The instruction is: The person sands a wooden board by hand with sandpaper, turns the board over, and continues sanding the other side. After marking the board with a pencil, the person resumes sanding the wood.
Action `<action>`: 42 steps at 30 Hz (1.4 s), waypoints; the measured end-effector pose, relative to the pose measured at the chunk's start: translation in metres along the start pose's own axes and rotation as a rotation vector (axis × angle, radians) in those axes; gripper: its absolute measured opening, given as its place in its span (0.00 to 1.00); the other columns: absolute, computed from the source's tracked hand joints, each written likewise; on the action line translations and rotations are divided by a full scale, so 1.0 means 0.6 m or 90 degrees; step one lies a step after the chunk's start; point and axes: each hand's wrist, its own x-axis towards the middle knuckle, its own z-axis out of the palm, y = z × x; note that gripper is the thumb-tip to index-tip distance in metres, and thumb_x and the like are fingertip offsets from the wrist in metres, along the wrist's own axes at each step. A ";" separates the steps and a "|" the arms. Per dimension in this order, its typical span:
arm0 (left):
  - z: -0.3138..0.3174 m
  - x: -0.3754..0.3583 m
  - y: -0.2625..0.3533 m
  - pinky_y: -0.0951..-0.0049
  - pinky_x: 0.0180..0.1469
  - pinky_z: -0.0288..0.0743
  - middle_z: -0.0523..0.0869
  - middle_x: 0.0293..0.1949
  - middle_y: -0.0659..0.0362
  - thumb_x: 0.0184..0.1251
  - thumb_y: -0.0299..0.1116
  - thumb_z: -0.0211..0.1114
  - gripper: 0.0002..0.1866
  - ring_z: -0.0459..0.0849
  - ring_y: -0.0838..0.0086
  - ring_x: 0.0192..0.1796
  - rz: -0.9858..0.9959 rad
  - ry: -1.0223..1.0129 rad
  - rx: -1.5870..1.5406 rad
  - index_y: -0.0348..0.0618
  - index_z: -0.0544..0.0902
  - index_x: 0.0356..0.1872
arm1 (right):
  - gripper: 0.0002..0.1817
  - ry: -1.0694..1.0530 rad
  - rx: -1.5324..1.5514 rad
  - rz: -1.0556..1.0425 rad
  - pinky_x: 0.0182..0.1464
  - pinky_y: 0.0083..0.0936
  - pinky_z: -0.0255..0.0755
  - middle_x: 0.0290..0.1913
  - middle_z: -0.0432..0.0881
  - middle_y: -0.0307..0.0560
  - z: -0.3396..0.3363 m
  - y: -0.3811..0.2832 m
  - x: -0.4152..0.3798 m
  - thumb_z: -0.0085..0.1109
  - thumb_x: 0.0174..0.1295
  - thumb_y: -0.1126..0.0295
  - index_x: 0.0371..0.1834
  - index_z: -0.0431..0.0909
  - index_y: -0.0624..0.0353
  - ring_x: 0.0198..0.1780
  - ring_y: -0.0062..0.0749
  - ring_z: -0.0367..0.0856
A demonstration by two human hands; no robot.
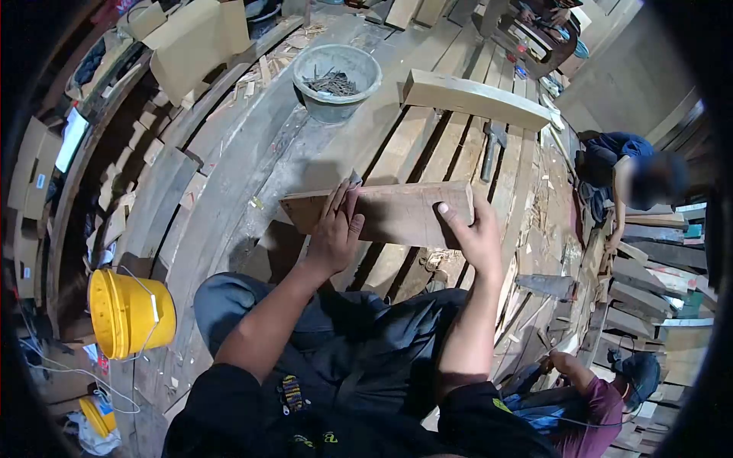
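Observation:
A flat brown wooden board (401, 206) is held up above my lap, its long top edge facing me. My right hand (477, 233) grips its right end, the thumb on the near face. Near the board's left end, my left hand (334, 233) presses a small folded reddish-brown piece (353, 197), perhaps sandpaper, against the board; its fingers reach over the top edge. Beyond the board, a hammer (491, 151) lies on the slats, near a thick curved wooden piece (477, 101).
A grey basin (337, 80) with dark nails or scraps stands ahead. The yellow bucket (131, 314) is at left, cardboard boxes (200, 46) upper left. Co-workers sit at right (637, 172), lower right (595, 404) and upper right. Wood shavings lie on the slatted floor (427, 145).

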 end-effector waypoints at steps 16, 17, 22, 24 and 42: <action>0.001 -0.002 0.004 0.56 0.77 0.48 0.64 0.71 0.40 0.78 0.41 0.44 0.29 0.57 0.48 0.75 -0.011 -0.002 0.003 0.31 0.58 0.72 | 0.19 -0.002 0.010 -0.006 0.48 0.27 0.75 0.39 0.85 0.49 0.000 -0.004 0.000 0.69 0.60 0.66 0.48 0.78 0.69 0.42 0.27 0.82; 0.001 -0.001 0.003 0.56 0.77 0.48 0.64 0.70 0.40 0.78 0.41 0.44 0.29 0.58 0.48 0.75 -0.016 0.002 0.005 0.31 0.59 0.72 | 0.19 0.000 -0.006 -0.020 0.47 0.27 0.75 0.38 0.85 0.49 0.000 -0.006 0.000 0.69 0.60 0.66 0.48 0.78 0.69 0.42 0.27 0.82; 0.007 0.001 -0.004 0.57 0.76 0.49 0.63 0.71 0.39 0.78 0.41 0.45 0.29 0.58 0.49 0.75 0.002 0.008 0.002 0.32 0.59 0.72 | 0.19 -0.009 0.006 -0.008 0.48 0.27 0.75 0.38 0.85 0.49 -0.002 0.004 0.003 0.69 0.60 0.66 0.49 0.78 0.68 0.42 0.27 0.82; 0.008 -0.003 -0.003 0.57 0.76 0.49 0.63 0.71 0.40 0.78 0.41 0.45 0.29 0.59 0.49 0.75 -0.010 0.003 0.005 0.32 0.59 0.72 | 0.19 0.002 0.014 -0.020 0.48 0.27 0.75 0.38 0.85 0.48 -0.002 0.006 0.003 0.69 0.60 0.66 0.48 0.78 0.68 0.41 0.28 0.82; -0.035 -0.005 0.076 0.45 0.75 0.42 0.61 0.73 0.41 0.77 0.41 0.42 0.29 0.58 0.50 0.76 0.122 0.022 0.028 0.28 0.61 0.70 | 0.17 -0.003 -0.054 -0.089 0.46 0.28 0.75 0.38 0.86 0.52 0.036 -0.056 -0.012 0.67 0.61 0.66 0.46 0.78 0.69 0.39 0.31 0.83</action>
